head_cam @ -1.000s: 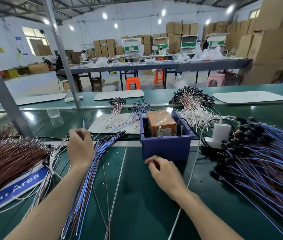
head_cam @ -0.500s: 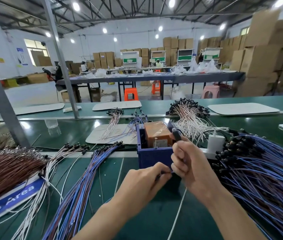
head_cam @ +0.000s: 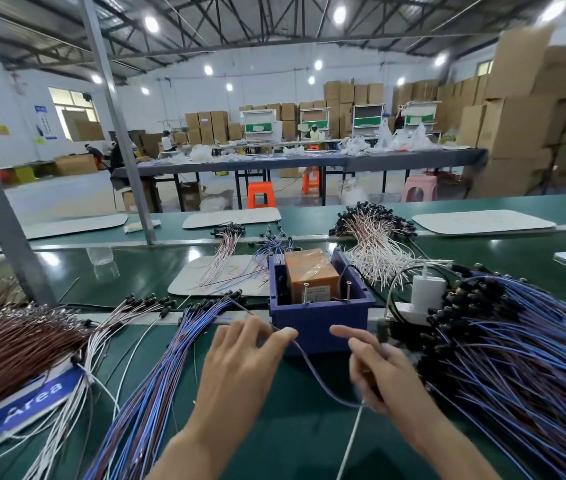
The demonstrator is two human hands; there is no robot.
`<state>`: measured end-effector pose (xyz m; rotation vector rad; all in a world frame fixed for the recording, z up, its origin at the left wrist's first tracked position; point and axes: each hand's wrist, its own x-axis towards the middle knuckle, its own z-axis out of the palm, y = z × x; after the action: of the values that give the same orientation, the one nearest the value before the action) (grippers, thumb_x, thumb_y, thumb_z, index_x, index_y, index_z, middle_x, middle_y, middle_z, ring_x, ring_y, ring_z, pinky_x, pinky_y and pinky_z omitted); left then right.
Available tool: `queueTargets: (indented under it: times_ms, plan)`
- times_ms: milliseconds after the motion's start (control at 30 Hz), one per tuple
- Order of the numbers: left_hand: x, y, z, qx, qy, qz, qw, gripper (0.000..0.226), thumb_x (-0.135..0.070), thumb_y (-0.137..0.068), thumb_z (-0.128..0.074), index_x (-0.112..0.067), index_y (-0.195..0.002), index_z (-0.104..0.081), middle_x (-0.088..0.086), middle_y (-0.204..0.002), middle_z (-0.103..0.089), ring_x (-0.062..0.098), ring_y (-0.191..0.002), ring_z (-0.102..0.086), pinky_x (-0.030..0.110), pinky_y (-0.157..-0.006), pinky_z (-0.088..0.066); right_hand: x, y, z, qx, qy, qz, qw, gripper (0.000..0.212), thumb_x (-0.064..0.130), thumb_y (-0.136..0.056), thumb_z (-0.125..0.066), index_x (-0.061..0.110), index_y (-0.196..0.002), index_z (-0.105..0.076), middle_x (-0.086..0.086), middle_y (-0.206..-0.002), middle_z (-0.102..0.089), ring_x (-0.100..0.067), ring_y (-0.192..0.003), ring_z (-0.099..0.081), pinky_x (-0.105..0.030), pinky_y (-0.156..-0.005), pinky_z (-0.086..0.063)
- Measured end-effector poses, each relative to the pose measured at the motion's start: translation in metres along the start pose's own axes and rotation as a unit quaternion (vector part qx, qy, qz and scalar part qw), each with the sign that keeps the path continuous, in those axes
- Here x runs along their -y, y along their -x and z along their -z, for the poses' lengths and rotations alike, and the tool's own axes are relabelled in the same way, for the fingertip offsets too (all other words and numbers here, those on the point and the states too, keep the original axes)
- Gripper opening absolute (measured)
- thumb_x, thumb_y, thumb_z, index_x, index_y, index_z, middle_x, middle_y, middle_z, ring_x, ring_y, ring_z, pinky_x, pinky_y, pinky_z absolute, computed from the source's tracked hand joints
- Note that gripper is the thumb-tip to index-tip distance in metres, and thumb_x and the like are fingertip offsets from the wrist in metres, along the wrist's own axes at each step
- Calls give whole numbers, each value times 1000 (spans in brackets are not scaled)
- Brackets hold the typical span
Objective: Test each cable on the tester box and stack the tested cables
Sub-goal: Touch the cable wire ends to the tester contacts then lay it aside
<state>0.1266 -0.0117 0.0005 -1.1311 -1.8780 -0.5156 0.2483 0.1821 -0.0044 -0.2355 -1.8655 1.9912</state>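
Two bare hands meet just in front of the tester box point(head_cam: 319, 322), a blue open-topped tray holding an orange block point(head_cam: 309, 271) and two upright metal pins point(head_cam: 305, 293). We see the left hand point(head_cam: 240, 362) pinching one blue cable point(head_cam: 309, 368) between thumb and fingertips, close to the box's front wall. From that pinch the cable sags in a loop to the right hand point(head_cam: 382, 372), whose lower fingers are curled round it while the index finger points straight at the box. Motion blur softens this hand, so we cannot make out the cable's end inside it, and a dark shape just above its knuckles is too blurred to identify. Beyond the left fingertips a thin length continues away from the box and is lost to us.

Left of the box lies the stack of blue cables point(head_cam: 156, 375), cut off by the lower frame edge. Farther left lie white wires point(head_cam: 96, 341) and a brown bundle point(head_cam: 7, 344), the latter cut off at the frame's side and partly covering a blue sign point(head_cam: 25, 407) on which we read only "Area". Right of the box a heap of blue cables point(head_cam: 524, 368) runs out of frame and partly hides a power strip point(head_cam: 409, 315), on which a white charger point(head_cam: 427, 292) stands. Behind the box a pile of white cables point(head_cam: 378, 247) lies on the green belt point(head_cam: 292, 445).
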Motion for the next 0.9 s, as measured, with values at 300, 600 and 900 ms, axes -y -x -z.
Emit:
queueTargets:
  times_ms: [300,600,900]
  plan:
    - [-53,12,-31,19,248,90,964,18,-24,-101,-51,-23,-113,-66,-16,-102,-66,7,-89,-60,30,-78,-51,-23,-17,-24,-25,-93,-42,994,53,61,-82,-56,21,-107,-80,0,-49,-43,-6,-36,-30,-16,-35,-22]
    - [-52,19,-47,100,411,235,875,33,-17,-95,-59,-47,-108,-54,-24,-101,-73,0,-94,-71,15,-82,-53,-36,-21,-23,8,-79,-17,997,25,34,-76,-69,19,-91,-83,-8,-77,-77,-9,-69,-73,-12,-60,-52]
    - [-48,24,-51,56,376,277,883,13,-37,-99,-51,-49,-98,-47,-22,-91,-69,5,-77,-67,14,-66,-48,-41,-20,-19,-29,-41,-3,999,33,49,-80,-69,19,-89,-78,6,-49,-54,-1,-39,-45,-12,-39,-35]
